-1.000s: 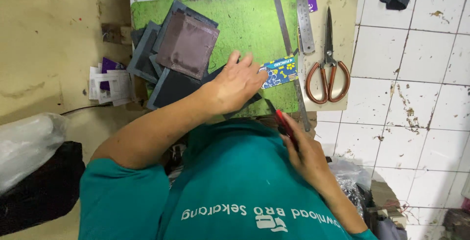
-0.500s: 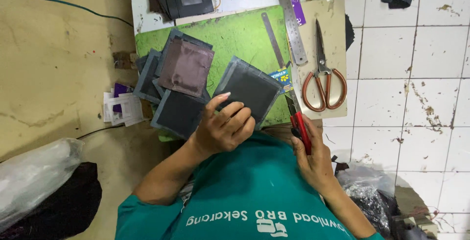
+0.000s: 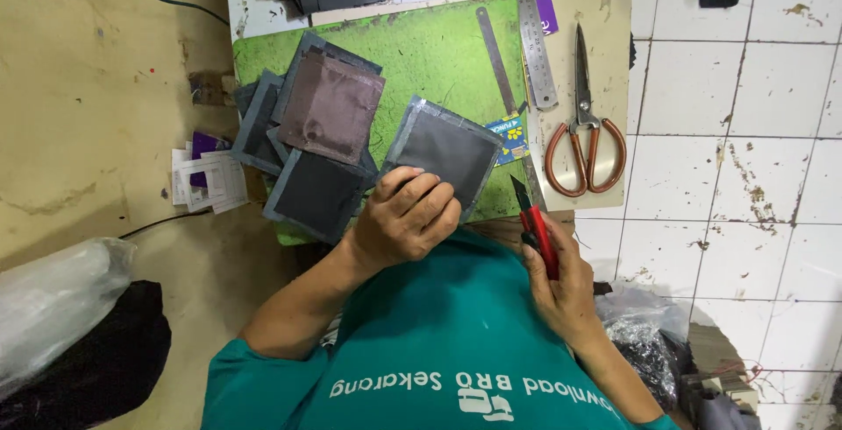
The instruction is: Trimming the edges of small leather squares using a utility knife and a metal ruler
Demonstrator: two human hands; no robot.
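Your left hand grips a dark grey fabric square by its near corner, over the near edge of the green cutting mat. Your right hand clasps a red utility knife, blade pointing away, just beside the mat's near right corner. Orange-handled scissors lie to the right.
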